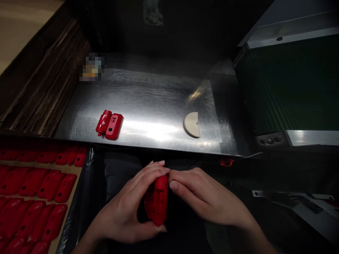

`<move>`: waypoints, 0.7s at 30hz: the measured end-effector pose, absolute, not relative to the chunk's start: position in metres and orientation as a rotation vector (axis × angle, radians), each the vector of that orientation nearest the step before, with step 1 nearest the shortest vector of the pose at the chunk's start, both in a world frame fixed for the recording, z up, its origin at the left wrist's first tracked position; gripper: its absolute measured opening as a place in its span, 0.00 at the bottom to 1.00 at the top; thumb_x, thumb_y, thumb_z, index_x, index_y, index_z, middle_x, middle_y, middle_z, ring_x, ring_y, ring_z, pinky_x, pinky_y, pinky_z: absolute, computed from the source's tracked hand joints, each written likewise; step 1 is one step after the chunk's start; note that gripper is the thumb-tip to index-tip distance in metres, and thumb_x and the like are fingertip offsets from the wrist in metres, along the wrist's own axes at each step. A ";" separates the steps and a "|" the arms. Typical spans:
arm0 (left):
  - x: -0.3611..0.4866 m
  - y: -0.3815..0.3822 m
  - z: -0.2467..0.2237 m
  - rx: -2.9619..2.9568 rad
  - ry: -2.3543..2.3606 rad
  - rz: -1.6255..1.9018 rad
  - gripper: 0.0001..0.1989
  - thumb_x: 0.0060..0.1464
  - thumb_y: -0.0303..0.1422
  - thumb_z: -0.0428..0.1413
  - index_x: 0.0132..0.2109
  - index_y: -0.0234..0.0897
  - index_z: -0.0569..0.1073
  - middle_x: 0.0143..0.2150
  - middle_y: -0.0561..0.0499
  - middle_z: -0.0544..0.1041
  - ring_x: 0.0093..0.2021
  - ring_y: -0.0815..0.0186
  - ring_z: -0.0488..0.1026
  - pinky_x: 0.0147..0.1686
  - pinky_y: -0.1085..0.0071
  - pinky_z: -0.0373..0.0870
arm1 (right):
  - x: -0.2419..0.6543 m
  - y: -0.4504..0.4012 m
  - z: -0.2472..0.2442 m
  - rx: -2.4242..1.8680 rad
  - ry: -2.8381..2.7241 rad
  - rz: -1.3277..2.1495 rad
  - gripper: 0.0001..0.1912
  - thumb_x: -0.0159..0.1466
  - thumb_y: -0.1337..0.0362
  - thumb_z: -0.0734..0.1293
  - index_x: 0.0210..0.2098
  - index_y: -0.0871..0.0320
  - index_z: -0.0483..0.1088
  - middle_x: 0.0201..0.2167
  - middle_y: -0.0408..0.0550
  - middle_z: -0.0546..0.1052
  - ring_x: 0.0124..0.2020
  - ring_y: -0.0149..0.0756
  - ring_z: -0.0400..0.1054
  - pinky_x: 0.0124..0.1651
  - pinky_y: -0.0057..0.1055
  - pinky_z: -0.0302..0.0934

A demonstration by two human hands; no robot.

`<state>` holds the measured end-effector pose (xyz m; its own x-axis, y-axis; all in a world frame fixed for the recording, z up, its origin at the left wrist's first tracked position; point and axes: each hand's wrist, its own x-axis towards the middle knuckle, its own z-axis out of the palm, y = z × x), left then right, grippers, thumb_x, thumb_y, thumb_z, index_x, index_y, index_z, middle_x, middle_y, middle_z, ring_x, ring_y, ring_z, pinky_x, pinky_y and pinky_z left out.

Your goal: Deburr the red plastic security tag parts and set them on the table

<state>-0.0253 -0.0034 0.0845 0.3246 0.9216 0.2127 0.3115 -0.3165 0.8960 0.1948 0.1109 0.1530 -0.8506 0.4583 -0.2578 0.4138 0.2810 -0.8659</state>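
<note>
My left hand [124, 203] wraps around a red moulded plastic casing [159, 201] from below and the left, holding it above my dark lap. My right hand [203, 195] comes in from the right, with its thumb and fingertips against the casing's upper edge. On the steel table [148, 102], a pair of red plastic parts [109, 124] lies side by side, out of reach of neither hand's fingers touching them. To their right lies a beige half-disc [192, 124].
A cardboard tray [67, 180] holds rows of several red casings at lower left, beside black plastic sheeting [82, 208]. A green conveyor belt [288, 84] runs along the right. A small red piece [226, 162] sits below the table's front edge. A pixelated object [91, 67] stands far left.
</note>
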 end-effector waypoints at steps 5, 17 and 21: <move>-0.027 -0.002 0.085 1.871 1.142 0.986 0.48 0.56 0.36 0.69 0.75 0.38 0.52 0.75 0.33 0.64 0.78 0.48 0.57 0.76 0.46 0.60 | 0.197 0.100 0.139 -0.988 -2.156 1.652 0.08 0.74 0.56 0.67 0.42 0.53 0.70 0.35 0.39 0.73 0.32 0.28 0.65 0.34 0.27 0.59; -0.024 0.001 0.086 1.933 1.184 0.978 0.47 0.57 0.36 0.68 0.75 0.37 0.52 0.74 0.36 0.65 0.78 0.52 0.57 0.78 0.51 0.56 | 0.189 0.078 0.117 -1.137 -1.928 1.033 0.04 0.71 0.68 0.68 0.42 0.51 0.71 0.36 0.41 0.73 0.33 0.29 0.66 0.34 0.28 0.62; -0.024 0.000 0.083 1.914 1.204 0.982 0.46 0.58 0.35 0.67 0.75 0.38 0.51 0.74 0.37 0.66 0.78 0.52 0.56 0.78 0.49 0.57 | 0.191 0.082 0.119 -1.151 -1.939 1.030 0.04 0.71 0.66 0.67 0.44 0.51 0.72 0.38 0.44 0.74 0.37 0.34 0.70 0.35 0.30 0.65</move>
<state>-0.0240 0.0002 0.0835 0.2932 0.9242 0.2447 0.4257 -0.3554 0.8322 0.1908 0.0817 0.1195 -0.4028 0.9051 0.1366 0.3938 0.3060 -0.8668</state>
